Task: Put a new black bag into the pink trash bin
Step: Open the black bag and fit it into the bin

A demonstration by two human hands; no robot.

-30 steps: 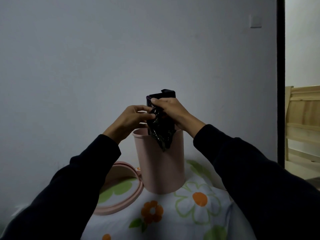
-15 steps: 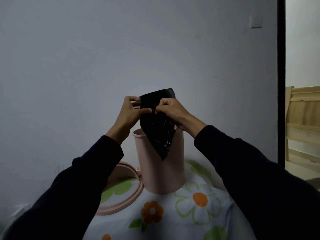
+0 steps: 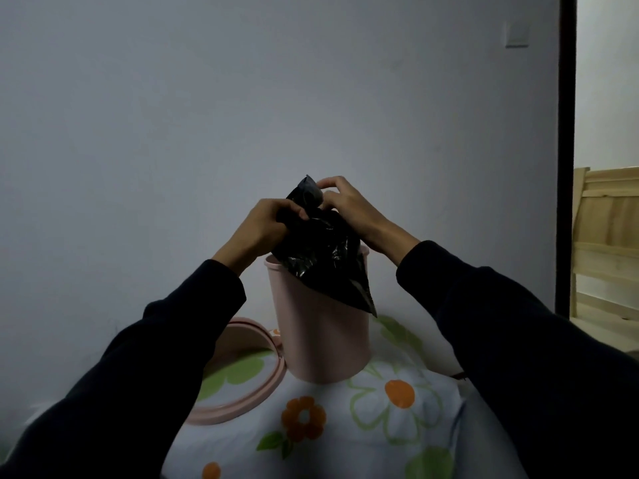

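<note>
A pink trash bin (image 3: 321,344) stands upright on a flower-patterned cloth near the wall. Above its open rim I hold a crumpled black bag (image 3: 321,257) with both hands. My left hand (image 3: 266,223) grips the bag's upper left edge. My right hand (image 3: 349,205) pinches its top right part, where a folded tip sticks up. The bag's lower corner hangs down over the front right of the bin's wall, outside it. The bin's inside is hidden behind the bag.
A pink ring-shaped lid (image 3: 242,385) lies flat on the flowered cloth (image 3: 380,423) left of the bin. A plain grey wall (image 3: 207,115) rises right behind. At the right, a dark door frame (image 3: 567,167) and wooden furniture (image 3: 608,243) beyond it.
The bag has spread wider and hangs lower, its point now swung to the right over the bin's front. My hands have worked its top edge apart and sit a little lower.
</note>
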